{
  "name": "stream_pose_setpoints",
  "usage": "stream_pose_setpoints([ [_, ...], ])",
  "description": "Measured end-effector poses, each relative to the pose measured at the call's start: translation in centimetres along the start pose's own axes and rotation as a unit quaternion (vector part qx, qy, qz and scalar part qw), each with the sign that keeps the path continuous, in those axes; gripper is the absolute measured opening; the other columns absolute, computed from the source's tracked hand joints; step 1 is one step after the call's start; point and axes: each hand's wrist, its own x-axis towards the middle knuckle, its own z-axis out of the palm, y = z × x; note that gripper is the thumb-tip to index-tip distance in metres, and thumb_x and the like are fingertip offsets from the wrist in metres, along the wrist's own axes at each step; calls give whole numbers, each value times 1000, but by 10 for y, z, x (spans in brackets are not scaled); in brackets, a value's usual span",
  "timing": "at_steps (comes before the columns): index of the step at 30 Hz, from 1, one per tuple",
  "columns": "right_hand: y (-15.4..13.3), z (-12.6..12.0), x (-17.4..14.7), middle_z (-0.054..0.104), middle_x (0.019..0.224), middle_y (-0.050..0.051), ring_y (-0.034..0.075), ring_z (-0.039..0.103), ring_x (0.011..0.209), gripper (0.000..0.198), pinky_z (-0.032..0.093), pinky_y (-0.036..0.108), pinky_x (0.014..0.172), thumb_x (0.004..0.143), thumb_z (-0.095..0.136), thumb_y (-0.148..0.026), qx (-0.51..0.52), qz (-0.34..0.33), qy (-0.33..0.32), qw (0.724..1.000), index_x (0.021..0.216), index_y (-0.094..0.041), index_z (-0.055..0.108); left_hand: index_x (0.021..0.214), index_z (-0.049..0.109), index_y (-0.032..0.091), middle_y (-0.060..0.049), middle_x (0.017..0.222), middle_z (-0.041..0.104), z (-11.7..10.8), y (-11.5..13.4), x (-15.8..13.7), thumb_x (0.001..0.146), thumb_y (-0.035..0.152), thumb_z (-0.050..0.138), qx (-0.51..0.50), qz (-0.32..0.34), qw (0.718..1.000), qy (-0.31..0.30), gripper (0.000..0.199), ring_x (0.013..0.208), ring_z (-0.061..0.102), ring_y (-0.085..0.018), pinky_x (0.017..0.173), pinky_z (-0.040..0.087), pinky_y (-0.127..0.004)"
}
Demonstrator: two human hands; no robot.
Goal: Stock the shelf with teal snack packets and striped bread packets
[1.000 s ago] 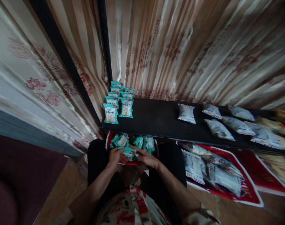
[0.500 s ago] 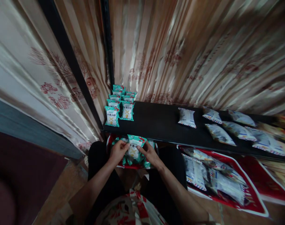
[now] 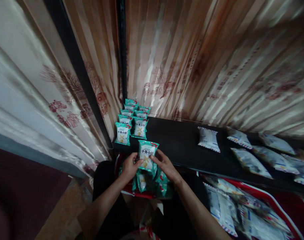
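Between both hands I hold a green-and-white snack bag [image 3: 147,154], its printed front facing me. My left hand [image 3: 131,165] pinches its left edge, and my right hand [image 3: 166,164] grips the right edge with the thumb on the front. More green bags [image 3: 142,181] lie below my hands in a red basket [image 3: 126,192] between my knees. Beyond them, on the black shelf [image 3: 170,133], two rows of matching green bags [image 3: 122,134] stand upright at the left end.
White snack bags [image 3: 209,139] lie spread along the shelf's right part. A second red basket [image 3: 274,200] below holds several white bags. Curtains [image 3: 162,66] hang behind the shelf, and a dark post [image 3: 122,50] rises at its left corner.
Both hands have raised the green bag out of the basket toward the shelf's front edge. The view has shifted, so the shelf and its bags sit lower in the picture.
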Motion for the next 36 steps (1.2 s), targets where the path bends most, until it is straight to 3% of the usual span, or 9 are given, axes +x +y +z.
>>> stream_pose_setpoints([
  [8, 11, -9, 58, 65, 114, 7, 26, 61, 106, 50, 47, 43, 93, 70, 69, -40, -64, -61, 53, 995, 113, -20, 56, 111, 58, 18, -9, 109, 66, 7, 12, 48, 81, 28, 58, 37, 28, 997, 54, 32, 99, 62, -21, 87, 48, -34],
  [16, 19, -8, 109, 64, 116, 6, 23, 61, 105, 49, 47, 39, 94, 73, 64, -36, -122, -102, 67, 985, 118, -20, 54, 134, 39, 12, -15, 137, 46, 24, -1, 54, 85, 21, 42, 150, 155, 968, 131, 50, 128, 42, -25, 107, 35, -43],
  [22, 30, -1, 119, 62, 122, 6, 25, 56, 113, 50, 44, 40, 97, 75, 62, -38, -191, -102, 98, 971, 121, -21, 54, 140, 31, 12, -14, 144, 36, 24, -9, 50, 84, 15, 36, 215, 165, 955, 118, 56, 134, 32, -24, 111, 30, -43],
  [28, 33, 0, 120, 60, 123, 8, 25, 54, 116, 53, 40, 43, 101, 77, 59, -39, -250, -101, 124, 955, 125, -20, 50, 141, 32, 16, -12, 148, 31, 23, -11, 48, 84, 10, 35, 238, 185, 949, 92, 57, 135, 30, -25, 109, 33, -44],
  [36, 37, 2, 115, 60, 124, 7, 25, 54, 115, 54, 41, 43, 100, 79, 58, -40, -258, -111, 129, 951, 129, -23, 48, 142, 29, 17, -12, 149, 28, 28, -17, 50, 85, 10, 35, 237, 197, 946, 95, 58, 136, 28, -24, 110, 33, -44],
])
